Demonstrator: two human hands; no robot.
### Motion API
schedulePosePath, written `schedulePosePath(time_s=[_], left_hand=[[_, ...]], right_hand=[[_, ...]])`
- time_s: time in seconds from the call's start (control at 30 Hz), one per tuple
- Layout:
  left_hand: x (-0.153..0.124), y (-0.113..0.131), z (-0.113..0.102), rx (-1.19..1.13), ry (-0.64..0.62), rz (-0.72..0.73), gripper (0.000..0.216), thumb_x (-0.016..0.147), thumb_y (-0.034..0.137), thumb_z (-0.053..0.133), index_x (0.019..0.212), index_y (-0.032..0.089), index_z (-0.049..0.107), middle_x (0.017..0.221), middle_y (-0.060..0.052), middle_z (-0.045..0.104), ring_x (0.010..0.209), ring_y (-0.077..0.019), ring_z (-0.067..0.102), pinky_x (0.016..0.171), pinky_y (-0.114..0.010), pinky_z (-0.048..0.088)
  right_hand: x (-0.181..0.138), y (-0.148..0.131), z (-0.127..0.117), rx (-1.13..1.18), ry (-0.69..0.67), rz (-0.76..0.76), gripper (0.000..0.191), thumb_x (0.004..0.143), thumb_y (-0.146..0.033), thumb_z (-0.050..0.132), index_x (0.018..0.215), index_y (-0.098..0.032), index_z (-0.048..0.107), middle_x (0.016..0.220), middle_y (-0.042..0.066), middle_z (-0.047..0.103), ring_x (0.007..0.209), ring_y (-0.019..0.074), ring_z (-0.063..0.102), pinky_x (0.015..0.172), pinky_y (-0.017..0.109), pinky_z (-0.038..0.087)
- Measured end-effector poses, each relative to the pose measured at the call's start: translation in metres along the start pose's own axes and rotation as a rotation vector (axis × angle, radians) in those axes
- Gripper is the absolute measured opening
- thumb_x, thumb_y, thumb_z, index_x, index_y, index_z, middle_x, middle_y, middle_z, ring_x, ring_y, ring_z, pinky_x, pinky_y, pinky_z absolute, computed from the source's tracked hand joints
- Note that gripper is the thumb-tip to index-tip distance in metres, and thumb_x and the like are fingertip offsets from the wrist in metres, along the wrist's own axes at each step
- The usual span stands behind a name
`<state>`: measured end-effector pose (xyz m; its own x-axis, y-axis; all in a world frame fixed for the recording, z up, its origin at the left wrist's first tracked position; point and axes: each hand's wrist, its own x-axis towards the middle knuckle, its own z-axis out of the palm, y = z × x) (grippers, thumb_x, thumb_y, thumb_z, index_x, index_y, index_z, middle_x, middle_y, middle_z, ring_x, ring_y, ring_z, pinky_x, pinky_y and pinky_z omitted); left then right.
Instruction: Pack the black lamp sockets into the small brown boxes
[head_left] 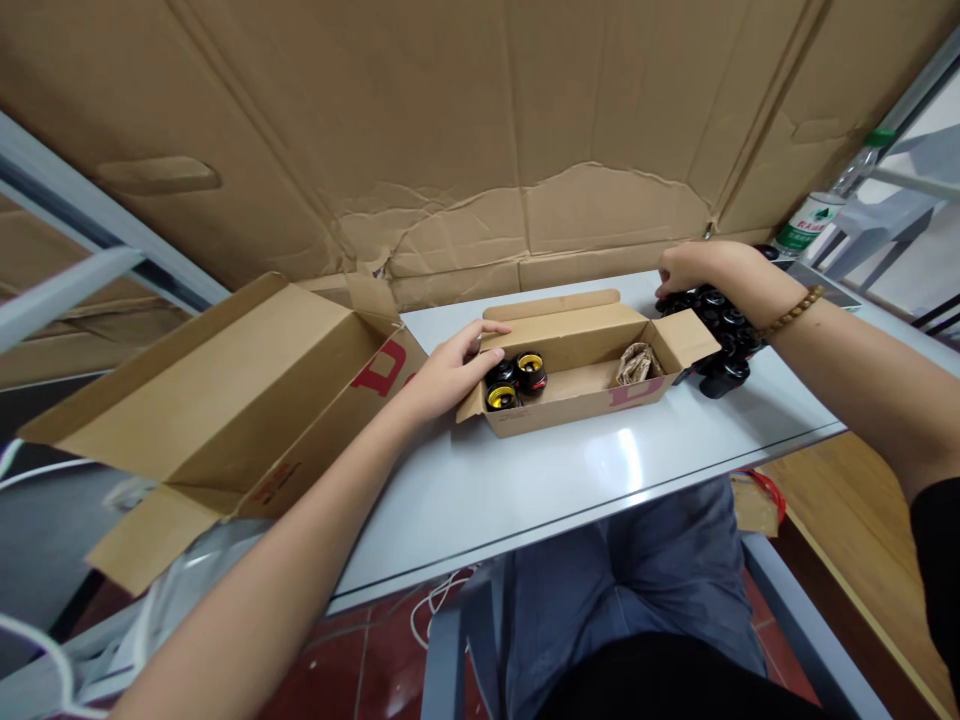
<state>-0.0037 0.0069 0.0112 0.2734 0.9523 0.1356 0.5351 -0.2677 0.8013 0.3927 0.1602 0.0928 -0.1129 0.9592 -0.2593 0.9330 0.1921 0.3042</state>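
A long, narrow cardboard box (577, 405) stands with its top open on the table. My left hand (457, 370) lies over its left end, index finger and thumb stretched apart, the thumb by the black wheel-like parts. Two of these parts show yellow hubs, one yellow-hubbed part (531, 372) beside the others. Crumpled brown paper (637, 365) sits at the box's right end. Beyond that end, my right hand (686, 268) reaches down with curled fingers to the far left edge of a cluster of glossy black parts (726, 375). What its fingertips hold is hidden.
A larger open cardboard box (202, 400) leans at the table's left end. Tall cardboard sheeting (450, 130) walls off the back. A green-capped water bottle (814, 215) stands at the far right. The white table's (480, 510) front edge runs above my lap.
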Motion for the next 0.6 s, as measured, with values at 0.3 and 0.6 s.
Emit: schedulePosePath(time_s=[0.3, 0.6], left_hand=[[0.000, 0.003, -0.001, 0.015, -0.027, -0.018, 0.052, 0.101, 0.057, 0.061, 0.141, 0.025, 0.067, 0.117, -0.007, 0.075, 0.117, -0.0362, 0.070, 0.106, -0.048, 0.055], [0.001, -0.006, -0.001, -0.069, -0.042, 0.000, 0.055, 0.102, 0.060, 0.067, 0.144, 0.024, 0.067, 0.126, -0.009, 0.078, 0.121, -0.0364, 0.071, 0.104, -0.047, 0.056]], right_hand=[[-0.053, -0.034, -0.034, 0.588, 0.540, -0.411, 0.032, 0.104, -0.024, 0.058, 0.128, -0.016, 0.078, 0.105, 0.011, 0.083, 0.087, 0.0239, 0.070, 0.080, 0.036, 0.050], [-0.117, -0.129, 0.002, 0.836, 0.479, -0.977, 0.037, 0.114, -0.034, 0.044, 0.134, -0.017, 0.071, 0.132, 0.013, 0.080, 0.119, 0.0273, 0.073, 0.106, 0.044, 0.055]])
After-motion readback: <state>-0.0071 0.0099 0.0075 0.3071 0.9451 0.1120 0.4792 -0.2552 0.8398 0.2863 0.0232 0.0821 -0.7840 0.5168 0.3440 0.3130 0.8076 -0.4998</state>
